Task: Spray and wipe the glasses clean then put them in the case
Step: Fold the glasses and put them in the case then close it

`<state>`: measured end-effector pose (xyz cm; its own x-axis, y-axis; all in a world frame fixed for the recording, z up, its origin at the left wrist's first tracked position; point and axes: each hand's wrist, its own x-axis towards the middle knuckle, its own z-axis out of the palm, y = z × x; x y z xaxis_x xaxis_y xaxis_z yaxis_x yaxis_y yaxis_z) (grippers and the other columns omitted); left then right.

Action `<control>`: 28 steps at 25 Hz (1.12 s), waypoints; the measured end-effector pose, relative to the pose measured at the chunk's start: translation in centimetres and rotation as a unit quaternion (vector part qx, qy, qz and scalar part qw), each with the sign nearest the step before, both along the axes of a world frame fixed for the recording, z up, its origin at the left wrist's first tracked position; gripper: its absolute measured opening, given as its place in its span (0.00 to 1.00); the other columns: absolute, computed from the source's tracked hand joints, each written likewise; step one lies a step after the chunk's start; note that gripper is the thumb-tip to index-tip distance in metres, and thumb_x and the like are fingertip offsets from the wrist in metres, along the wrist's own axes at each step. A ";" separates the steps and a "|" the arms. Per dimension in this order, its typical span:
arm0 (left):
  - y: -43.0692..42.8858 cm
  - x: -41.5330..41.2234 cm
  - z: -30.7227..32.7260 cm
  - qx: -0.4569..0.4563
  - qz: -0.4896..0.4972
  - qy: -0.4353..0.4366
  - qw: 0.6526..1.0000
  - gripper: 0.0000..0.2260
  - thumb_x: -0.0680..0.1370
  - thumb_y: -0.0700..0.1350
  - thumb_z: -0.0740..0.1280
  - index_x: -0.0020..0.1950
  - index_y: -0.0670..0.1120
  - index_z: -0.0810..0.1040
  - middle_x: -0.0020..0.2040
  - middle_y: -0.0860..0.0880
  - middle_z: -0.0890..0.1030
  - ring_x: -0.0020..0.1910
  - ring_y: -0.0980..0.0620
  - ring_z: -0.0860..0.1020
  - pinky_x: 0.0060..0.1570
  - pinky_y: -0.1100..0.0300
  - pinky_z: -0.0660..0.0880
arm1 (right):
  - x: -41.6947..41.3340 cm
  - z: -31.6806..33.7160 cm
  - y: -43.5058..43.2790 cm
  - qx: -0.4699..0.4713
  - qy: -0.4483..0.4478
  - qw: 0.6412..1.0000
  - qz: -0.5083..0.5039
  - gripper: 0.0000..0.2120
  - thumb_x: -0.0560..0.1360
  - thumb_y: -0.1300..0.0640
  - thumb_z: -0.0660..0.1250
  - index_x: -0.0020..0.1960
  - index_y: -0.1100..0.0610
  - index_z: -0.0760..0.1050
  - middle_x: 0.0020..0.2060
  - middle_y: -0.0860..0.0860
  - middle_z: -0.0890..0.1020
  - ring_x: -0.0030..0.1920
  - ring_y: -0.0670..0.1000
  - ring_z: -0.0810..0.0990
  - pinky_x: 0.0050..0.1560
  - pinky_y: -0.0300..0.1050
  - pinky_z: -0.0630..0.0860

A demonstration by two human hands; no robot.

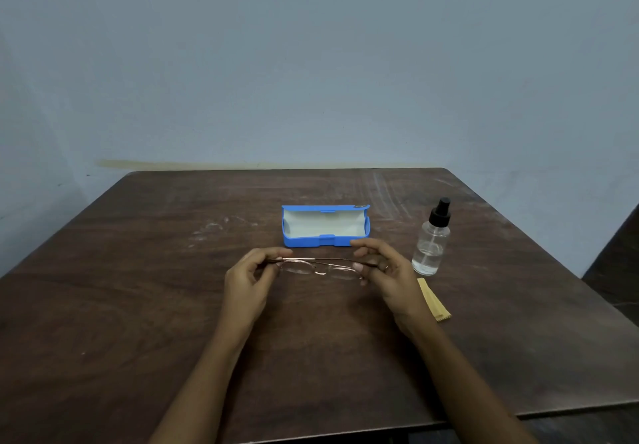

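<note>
at the frame's centre our left hand (pixel 247 279) and right hand (pixel 387 271) pinch the ends of the thin-rimmed glasses (pixel 320 265) just below the open blue case (pixel 325 227), so we should fold the arms flat, gripping the frame only.

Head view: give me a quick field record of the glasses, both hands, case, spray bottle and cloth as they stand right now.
glasses: folded, held just above the table between both hands, in front of the case
left hand: pinching the left end of the frame
right hand: pinching the right end of the frame
case: blue, lid open, pale lining showing, nothing inside
spray bottle: upright, clear, black nozzle, right of the case, untouched
cloth: yellow, flat on the table, partly hidden behind the right hand
table: dark wood, scuffed
</note>
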<state>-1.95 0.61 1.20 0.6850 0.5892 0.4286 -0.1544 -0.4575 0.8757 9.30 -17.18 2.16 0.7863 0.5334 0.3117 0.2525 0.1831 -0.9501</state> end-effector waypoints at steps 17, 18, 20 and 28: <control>0.5 0.1 0.1 -0.392 -0.097 -0.033 0.914 0.06 0.75 0.32 0.61 0.45 0.37 0.77 0.33 0.49 0.84 0.34 0.59 0.81 0.38 0.69 0.79 | 1.0 -1.2 -0.2 0.104 0.201 0.973 0.033 0.10 0.70 0.72 0.64 0.42 0.60 0.80 0.35 0.50 0.86 0.36 0.44 0.82 0.41 0.32 0.79; 0.5 0.1 0.0 -0.388 -0.103 -0.028 0.916 0.06 0.75 0.32 0.61 0.46 0.37 0.77 0.33 0.49 0.84 0.35 0.59 0.82 0.39 0.69 0.79 | 0.9 -1.2 -0.1 0.097 0.191 0.977 0.023 0.09 0.70 0.71 0.64 0.42 0.60 0.80 0.35 0.50 0.85 0.36 0.45 0.81 0.41 0.33 0.78; 0.4 0.2 -0.1 -0.365 -0.095 -0.018 0.926 0.06 0.74 0.30 0.62 0.46 0.37 0.77 0.32 0.50 0.84 0.34 0.59 0.82 0.40 0.69 0.79 | 0.7 -1.3 0.1 0.077 0.173 0.982 0.000 0.07 0.71 0.69 0.65 0.43 0.60 0.79 0.35 0.51 0.85 0.35 0.46 0.79 0.40 0.35 0.76; 0.1 0.2 -0.6 -0.008 0.070 0.096 0.993 0.03 0.71 0.37 0.70 0.39 0.44 0.81 0.31 0.51 0.80 0.25 0.61 0.76 0.30 0.78 0.69 | 0.3 -1.3 0.0 -0.082 0.083 0.986 -0.116 0.05 0.73 0.64 0.67 0.40 0.56 0.79 0.33 0.53 0.81 0.32 0.46 0.76 0.37 0.37 0.75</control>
